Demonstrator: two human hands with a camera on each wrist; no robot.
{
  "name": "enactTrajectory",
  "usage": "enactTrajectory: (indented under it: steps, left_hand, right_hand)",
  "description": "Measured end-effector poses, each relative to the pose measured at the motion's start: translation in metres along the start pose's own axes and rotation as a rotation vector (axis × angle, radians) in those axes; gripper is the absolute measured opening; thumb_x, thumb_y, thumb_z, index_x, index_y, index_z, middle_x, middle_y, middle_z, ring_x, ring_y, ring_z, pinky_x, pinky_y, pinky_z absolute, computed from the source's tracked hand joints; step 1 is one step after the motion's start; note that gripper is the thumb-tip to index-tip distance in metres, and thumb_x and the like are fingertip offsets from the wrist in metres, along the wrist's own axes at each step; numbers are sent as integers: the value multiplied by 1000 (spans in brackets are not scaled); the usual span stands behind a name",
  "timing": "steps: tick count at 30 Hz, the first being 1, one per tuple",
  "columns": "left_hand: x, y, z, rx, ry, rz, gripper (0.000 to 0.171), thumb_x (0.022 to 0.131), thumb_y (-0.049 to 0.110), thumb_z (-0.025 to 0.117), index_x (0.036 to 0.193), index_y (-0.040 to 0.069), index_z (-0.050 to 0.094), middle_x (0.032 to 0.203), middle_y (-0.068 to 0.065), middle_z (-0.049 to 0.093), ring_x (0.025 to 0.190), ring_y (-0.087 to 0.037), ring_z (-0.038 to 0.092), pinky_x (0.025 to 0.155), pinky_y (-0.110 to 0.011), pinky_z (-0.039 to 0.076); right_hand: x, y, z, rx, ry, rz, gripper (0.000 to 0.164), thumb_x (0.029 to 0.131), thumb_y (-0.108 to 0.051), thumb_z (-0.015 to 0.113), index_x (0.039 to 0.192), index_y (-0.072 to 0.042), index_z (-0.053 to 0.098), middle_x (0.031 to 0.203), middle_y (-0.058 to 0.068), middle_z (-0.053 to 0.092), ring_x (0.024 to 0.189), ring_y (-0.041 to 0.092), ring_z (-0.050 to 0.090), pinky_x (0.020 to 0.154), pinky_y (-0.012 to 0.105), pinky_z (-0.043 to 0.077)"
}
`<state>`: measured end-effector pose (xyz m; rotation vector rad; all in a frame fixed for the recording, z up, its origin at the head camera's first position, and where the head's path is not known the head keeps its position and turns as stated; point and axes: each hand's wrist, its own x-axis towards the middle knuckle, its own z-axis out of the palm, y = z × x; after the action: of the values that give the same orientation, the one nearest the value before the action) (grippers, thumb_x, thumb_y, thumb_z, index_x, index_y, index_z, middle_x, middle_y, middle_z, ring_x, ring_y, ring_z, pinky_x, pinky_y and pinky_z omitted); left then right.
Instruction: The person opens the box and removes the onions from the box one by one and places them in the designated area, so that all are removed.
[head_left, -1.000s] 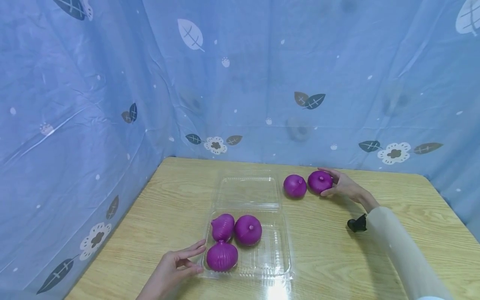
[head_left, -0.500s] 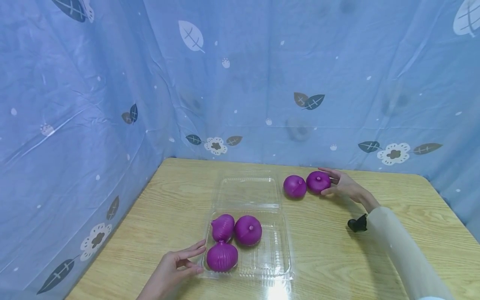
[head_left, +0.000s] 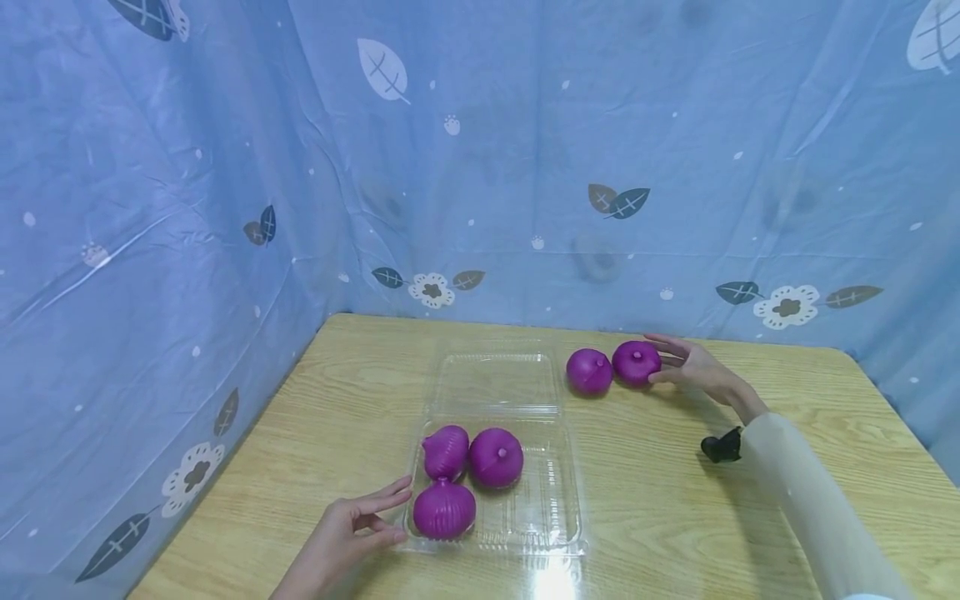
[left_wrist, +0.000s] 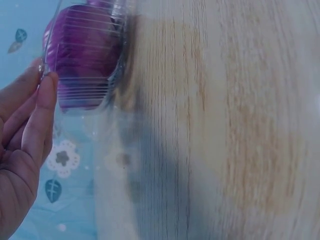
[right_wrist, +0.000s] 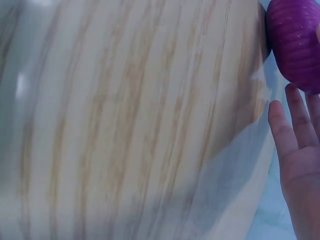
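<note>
A clear plastic clamshell box [head_left: 528, 517] lies with its lid [head_left: 495, 379] folded back on the table. In its base sit three purple onions, one at the back left [head_left: 446, 452], one at the front left [head_left: 444, 510] and one to the right [head_left: 496, 458]. My left hand [head_left: 337, 533] pinches the rim at the front left corner, as the left wrist view shows. Two more onions stand side by side beyond the box, a left one [head_left: 589, 372] and a right one [head_left: 637, 363]. My right hand [head_left: 697, 368] is beside the right onion, its fingers spread and loosely extended.
A small black object [head_left: 722, 446] lies or hangs by the right sleeve [head_left: 810, 500]. The wooden table [head_left: 360, 375] ends at a blue patterned curtain [head_left: 495, 167] behind and on the left.
The right onion has shifted slightly left, closer to its neighbour. After that my right hand has drawn back a little to the right from it. My left hand stays at the box corner.
</note>
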<state>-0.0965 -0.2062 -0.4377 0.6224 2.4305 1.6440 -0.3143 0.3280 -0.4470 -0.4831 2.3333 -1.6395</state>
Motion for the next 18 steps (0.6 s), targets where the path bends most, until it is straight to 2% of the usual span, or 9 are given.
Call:
enactTrajectory:
  steps: [2, 8, 11, 14, 16, 18]
  left_hand:
    - [0, 0, 0, 4, 0, 2, 48, 85, 11, 71, 123, -13, 55, 136, -33, 41, 68, -20, 66, 69, -26, 58]
    - [0, 1, -1, 27, 9, 31, 47, 85, 13, 71, 121, -13, 56, 134, -32, 44, 65, -19, 64, 70, -25, 58]
    - [0, 1, 0, 24, 3, 34, 47, 85, 13, 71, 121, -13, 56, 134, -32, 44, 65, -18, 64, 69, -25, 58]
    - [0, 2, 0, 16, 0, 32, 47, 85, 12, 71, 120, -14, 56, 133, -33, 44, 66, -16, 64, 69, -25, 58]
    - [0, 2, 0, 11, 2, 29, 47, 85, 12, 72, 120, -14, 56, 134, -33, 44, 67, -16, 65, 69, -25, 58]
    - [0, 3, 0, 11, 5, 28, 47, 84, 12, 72, 120, -14, 56, 133, -33, 45, 67, -17, 65, 68, -25, 58]
  right_hand:
    - [-3, 1, -3, 27, 1, 1, 82, 84, -3, 70, 149, 3, 20, 151, 28, 24, 136, 38, 32, 94, 19, 46]
    - [-19, 4, -10, 93, 17, -12, 69, 93, -5, 61, 148, 5, 22, 153, 25, 23, 121, -1, 48, 93, 16, 45]
    - [-29, 4, -12, 100, 65, -11, 61, 97, -8, 56, 146, 7, 24, 149, 14, 39, 115, -3, 52, 94, 19, 47]
    - [-37, 3, -14, 139, 131, -24, 57, 99, -9, 54, 144, 10, 25, 133, -7, 55, 110, -3, 56, 93, 19, 48]
    - [-41, -1, -15, 174, 162, -51, 56, 99, -9, 53, 143, 12, 26, 123, -18, 56, 108, -5, 56, 91, 17, 48]
    - [-44, -5, -15, 215, 170, -98, 54, 99, -7, 52, 143, 13, 26, 119, -21, 57, 107, -7, 56, 91, 15, 47]
